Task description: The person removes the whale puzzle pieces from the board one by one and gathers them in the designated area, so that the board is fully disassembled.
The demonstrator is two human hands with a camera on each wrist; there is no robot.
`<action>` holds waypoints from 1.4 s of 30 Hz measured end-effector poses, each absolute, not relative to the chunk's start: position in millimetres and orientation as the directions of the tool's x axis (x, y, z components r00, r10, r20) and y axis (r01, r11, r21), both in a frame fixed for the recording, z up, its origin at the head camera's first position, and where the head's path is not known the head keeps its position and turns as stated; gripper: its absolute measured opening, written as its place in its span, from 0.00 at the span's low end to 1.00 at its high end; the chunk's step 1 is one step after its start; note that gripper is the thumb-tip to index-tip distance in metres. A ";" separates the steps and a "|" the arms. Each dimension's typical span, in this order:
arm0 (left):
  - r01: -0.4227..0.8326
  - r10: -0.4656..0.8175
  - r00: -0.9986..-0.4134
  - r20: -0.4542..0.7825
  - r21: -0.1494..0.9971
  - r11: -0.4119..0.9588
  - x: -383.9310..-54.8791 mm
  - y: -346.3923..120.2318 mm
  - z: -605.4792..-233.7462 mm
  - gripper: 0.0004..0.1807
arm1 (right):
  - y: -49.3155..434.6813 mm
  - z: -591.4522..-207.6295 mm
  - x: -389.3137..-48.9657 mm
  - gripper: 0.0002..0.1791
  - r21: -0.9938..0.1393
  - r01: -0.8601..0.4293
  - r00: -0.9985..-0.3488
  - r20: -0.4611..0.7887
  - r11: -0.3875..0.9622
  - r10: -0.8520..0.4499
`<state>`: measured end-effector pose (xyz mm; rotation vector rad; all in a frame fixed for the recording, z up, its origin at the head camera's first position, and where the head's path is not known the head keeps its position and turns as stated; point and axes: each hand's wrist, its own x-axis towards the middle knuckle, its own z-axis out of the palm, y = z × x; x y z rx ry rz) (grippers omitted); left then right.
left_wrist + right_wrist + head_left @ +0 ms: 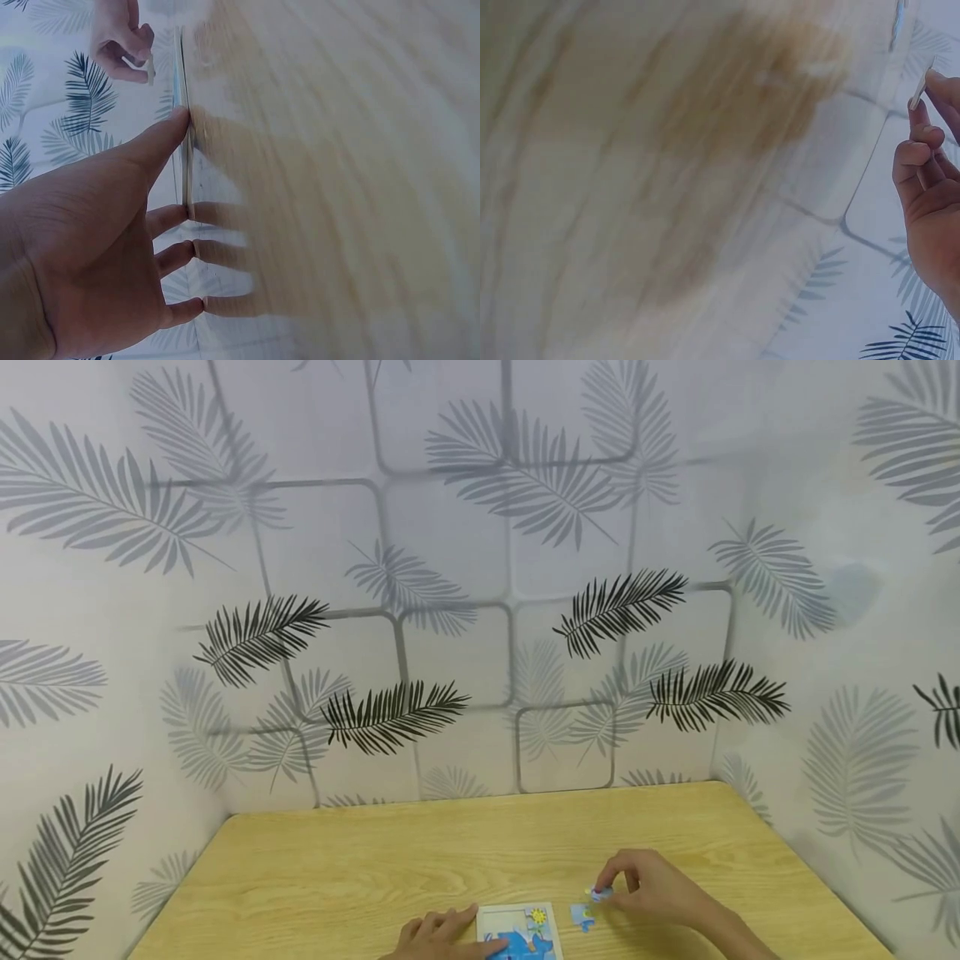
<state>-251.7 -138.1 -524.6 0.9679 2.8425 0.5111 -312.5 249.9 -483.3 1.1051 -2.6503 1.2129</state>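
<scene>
A square jigsaw puzzle in a white-edged tray lies on the table, with a blue animal, a yellow sun and a bare area at its upper left. My left hand rests at the tray's left side, fingers spread and thumb over the blue picture. In the left wrist view that hand has its fingertips down on the tabletop by the tray's edge. Right of the tray, my right hand pinches a small puzzle piece between thumb and forefinger. The right wrist view shows this piece edge-on, raised above the wood.
Another light-blue puzzle piece lies on the table between the tray and my right hand. The wood-grain table reaches back to a pale wall with leaf and rounded-square patterns, and walls stand on both sides.
</scene>
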 end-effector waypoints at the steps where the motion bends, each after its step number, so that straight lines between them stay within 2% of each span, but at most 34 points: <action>1: 0.576 0.608 -0.794 0.017 0.340 0.743 -251.6 -138.0 -524.4 0.32 | 253.2 -484.4 -312.1 0.06 -0.657 -0.603 -0.756 0.288 0.452 -0.589; 10: 0.567 0.584 -0.811 0.037 0.293 0.770 -249.6 -135.6 -527.7 0.30 | 272.7 -498.0 -309.4 0.07 -0.702 -0.509 -0.793 0.158 0.497 -0.588; 15: 0.581 0.590 -0.805 0.054 0.269 0.768 -251.2 -136.0 -528.6 0.30 | 274.8 -503.3 -310.8 0.07 -0.676 -0.568 -0.753 0.197 0.468 -0.628; 21: 0.583 0.578 -0.809 0.106 0.278 0.764 -250.2 -134.8 -533.5 0.29 | 265.2 -496.5 -310.7 0.09 -0.715 -0.544 -0.767 0.211 0.439 -0.606; 26: 0.580 0.552 -0.814 0.178 0.247 0.776 -247.9 -134.1 -539.1 0.28 | 243.3 -492.7 -312.0 0.18 -0.823 -0.470 -0.728 0.157 0.318 -0.667; 31: 0.552 0.534 -0.834 0.139 0.218 0.805 -247.7 -131.7 -536.6 0.29 | 220.2 -491.8 -312.6 0.22 -0.886 -0.382 -0.678 0.077 0.261 -0.731; 39: 0.559 0.508 -0.824 0.250 0.214 0.801 -246.2 -129.3 -546.9 0.29 | 193.5 -495.9 -312.2 0.20 -0.894 -0.406 -0.632 0.125 0.189 -0.765; 42: 0.559 0.501 -0.819 0.279 0.194 0.806 -246.4 -129.5 -548.5 0.28 | 184.5 -496.5 -313.1 0.18 -0.869 -0.462 -0.607 0.164 0.178 -0.778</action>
